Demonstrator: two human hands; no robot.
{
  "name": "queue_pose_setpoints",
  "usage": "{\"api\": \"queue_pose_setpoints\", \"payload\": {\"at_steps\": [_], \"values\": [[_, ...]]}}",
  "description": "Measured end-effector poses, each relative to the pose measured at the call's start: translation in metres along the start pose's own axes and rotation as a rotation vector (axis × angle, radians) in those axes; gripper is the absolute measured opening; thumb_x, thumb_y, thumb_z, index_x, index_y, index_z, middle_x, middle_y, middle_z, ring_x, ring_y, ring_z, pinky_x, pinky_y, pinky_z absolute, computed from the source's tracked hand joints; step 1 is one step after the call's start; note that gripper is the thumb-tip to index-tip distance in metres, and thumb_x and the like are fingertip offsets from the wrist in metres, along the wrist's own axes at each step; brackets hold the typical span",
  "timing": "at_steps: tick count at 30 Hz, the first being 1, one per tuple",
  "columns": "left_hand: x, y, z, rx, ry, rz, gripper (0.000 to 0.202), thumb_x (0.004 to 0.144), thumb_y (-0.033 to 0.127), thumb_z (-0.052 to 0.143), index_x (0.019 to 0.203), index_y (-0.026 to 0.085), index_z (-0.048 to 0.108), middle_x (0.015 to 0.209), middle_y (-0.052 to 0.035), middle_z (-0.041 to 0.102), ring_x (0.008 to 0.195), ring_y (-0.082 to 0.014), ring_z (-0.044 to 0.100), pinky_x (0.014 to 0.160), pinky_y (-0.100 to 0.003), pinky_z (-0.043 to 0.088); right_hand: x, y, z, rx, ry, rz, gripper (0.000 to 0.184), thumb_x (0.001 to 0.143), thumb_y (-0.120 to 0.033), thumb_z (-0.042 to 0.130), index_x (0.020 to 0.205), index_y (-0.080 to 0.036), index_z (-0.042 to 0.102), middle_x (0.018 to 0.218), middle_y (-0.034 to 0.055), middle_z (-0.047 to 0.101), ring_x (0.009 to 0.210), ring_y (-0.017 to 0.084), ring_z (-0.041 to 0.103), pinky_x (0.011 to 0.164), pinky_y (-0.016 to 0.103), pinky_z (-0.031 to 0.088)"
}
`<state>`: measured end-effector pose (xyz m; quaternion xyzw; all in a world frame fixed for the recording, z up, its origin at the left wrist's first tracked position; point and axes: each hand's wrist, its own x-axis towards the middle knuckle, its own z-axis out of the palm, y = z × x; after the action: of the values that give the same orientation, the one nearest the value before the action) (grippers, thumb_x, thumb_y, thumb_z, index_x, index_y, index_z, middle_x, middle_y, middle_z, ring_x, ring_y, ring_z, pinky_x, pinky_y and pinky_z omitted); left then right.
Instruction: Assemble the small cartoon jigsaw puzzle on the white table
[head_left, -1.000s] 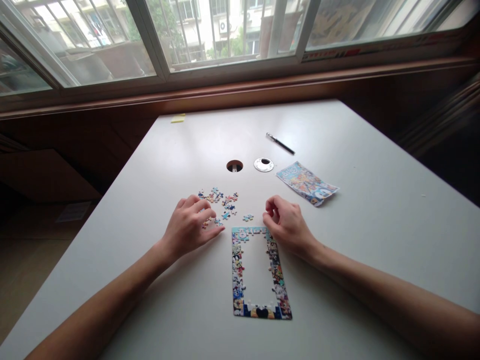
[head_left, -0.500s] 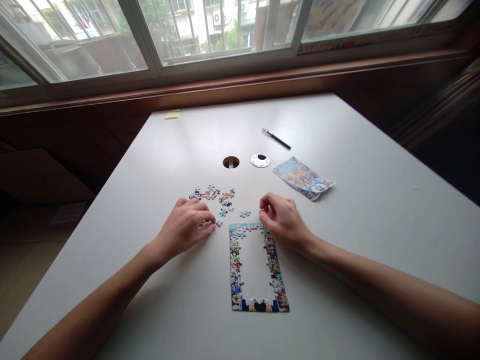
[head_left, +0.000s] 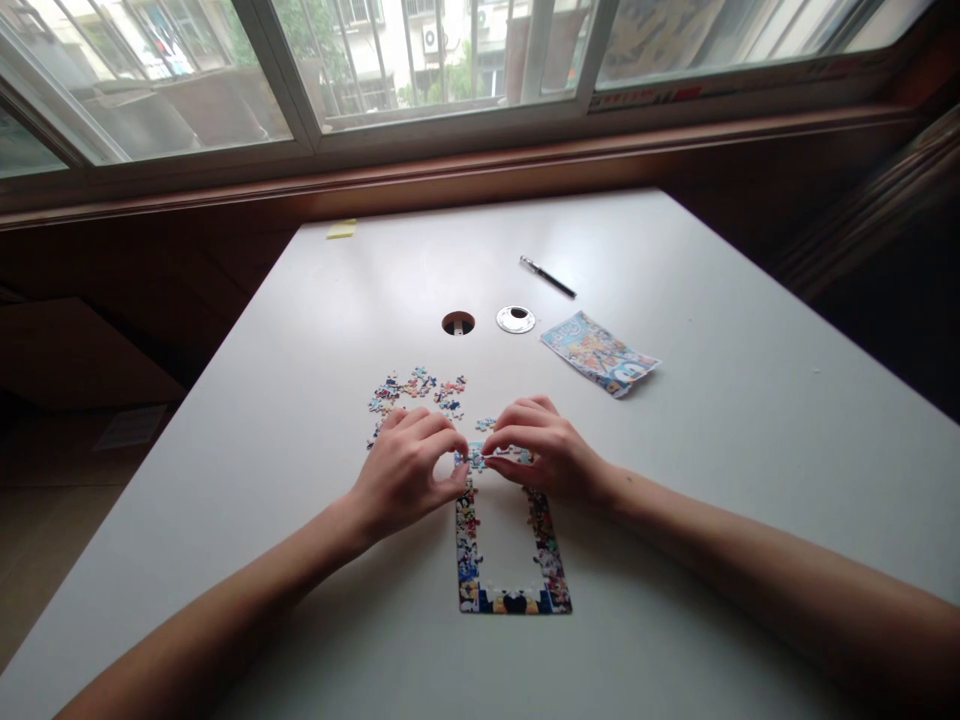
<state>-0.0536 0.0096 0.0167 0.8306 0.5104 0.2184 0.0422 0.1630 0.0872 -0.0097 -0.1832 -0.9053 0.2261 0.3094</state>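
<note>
An assembled puzzle border [head_left: 468,550] lies on the table, its middle bare. Over its top left corner my left hand [head_left: 412,460] and my right hand [head_left: 549,448] come close together, each with thumb and forefinger pinched. Between their fingertips is a small light-blue puzzle piece [head_left: 476,460], gripped from both sides. Fingers partly cover the border's top strip. Just beyond my right fingertips lies a loose light-blue piece [head_left: 486,424]. A pile of loose puzzle pieces [head_left: 418,381] spreads behind my left hand, which hides some of it.
A creased picture sheet [head_left: 600,352] lies at the right behind my right hand. Farther back are a black pen [head_left: 549,277], a round metal cover [head_left: 516,320] and a cable hole [head_left: 458,324] in the white table [head_left: 360,300]. A yellow sticky note [head_left: 341,229] is at the far edge.
My left hand has moved right from beside the loose pieces to the border's top left corner, bringing a piece. My right hand has shifted left and now meets it there.
</note>
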Motion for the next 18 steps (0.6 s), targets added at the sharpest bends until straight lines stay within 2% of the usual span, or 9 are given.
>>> {"api": "queue_pose_setpoints", "payload": {"at_steps": [5,9,11,13,18], "values": [[0.001,0.001,0.007,-0.026,0.048,-0.009,0.008,0.083,0.024,0.062,0.09,0.02,0.064,0.091,-0.0038,0.066,0.089,-0.0211,0.057,0.084,-0.037,0.04,0.002,0.001,0.0,0.018,0.008,0.039,0.004,0.085,-0.022,0.065,0.083,-0.022,0.069,0.077,0.0,0.064,0.076,0.015,0.06,0.084,0.035,0.039],[-0.004,-0.001,0.014,-0.13,0.166,0.031,0.009,0.081,0.018,0.063,0.09,0.019,0.064,0.095,-0.0056,0.064,0.091,-0.0201,0.056,0.084,-0.036,0.047,0.002,-0.001,-0.004,0.086,0.057,0.18,0.002,0.081,-0.019,0.067,0.08,-0.02,0.069,0.078,0.0015,0.063,0.073,0.015,0.059,0.075,0.031,0.045],[-0.007,-0.002,0.017,-0.16,0.165,0.095,0.01,0.08,0.013,0.062,0.088,0.019,0.064,0.095,-0.0054,0.064,0.09,-0.0192,0.056,0.083,-0.035,0.049,-0.001,-0.003,-0.009,0.129,0.071,0.278,0.004,0.081,-0.018,0.065,0.081,-0.019,0.069,0.077,0.0021,0.062,0.07,0.014,0.057,0.066,0.028,0.046],[-0.009,-0.002,0.02,-0.17,0.139,0.165,0.017,0.079,0.01,0.06,0.093,0.018,0.065,0.098,-0.0061,0.066,0.092,-0.0199,0.057,0.085,-0.036,0.05,-0.006,-0.005,-0.013,0.152,0.056,0.326,0.005,0.082,-0.018,0.065,0.081,-0.018,0.07,0.077,0.0021,0.061,0.068,0.013,0.056,0.061,0.025,0.045],[-0.01,-0.001,0.022,-0.184,0.107,0.244,0.023,0.08,0.008,0.058,0.099,0.018,0.065,0.1,-0.0066,0.069,0.097,-0.0211,0.058,0.088,-0.039,0.052,-0.017,-0.005,-0.019,0.139,0.024,0.29,0.007,0.082,-0.018,0.065,0.08,-0.018,0.071,0.08,0.0029,0.062,0.065,0.012,0.054,0.06,0.025,0.045]]}}
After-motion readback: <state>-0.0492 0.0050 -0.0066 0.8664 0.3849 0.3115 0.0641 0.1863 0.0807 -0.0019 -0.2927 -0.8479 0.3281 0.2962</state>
